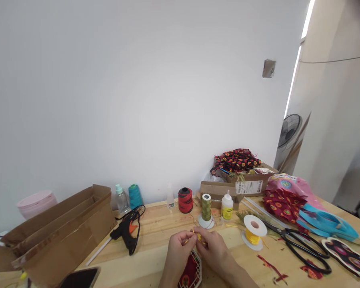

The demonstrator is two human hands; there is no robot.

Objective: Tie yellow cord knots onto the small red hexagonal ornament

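My left hand (pixel 177 253) and my right hand (pixel 213 249) meet low in the middle of the wooden table (pixel 156 224). Both pinch a bit of yellow thread (pixel 197 235) between their fingertips. Just under them lies a red patterned hexagonal piece (pixel 191 272) with a white edge. An olive-gold thread spool (pixel 206 209) stands right behind the hands. A yellow thread spool (pixel 253 232) lies to the right of my right hand.
A black glue gun (pixel 127 231) and an open cardboard box (pixel 60 232) lie left. Black scissors (pixel 300 244), patterned fabric (pixel 280 202), a glue bottle (pixel 227 206), a red spool (pixel 185 199) and a second box (pixel 243 184) sit right and behind. A phone (pixel 79 278) lies at the near edge.
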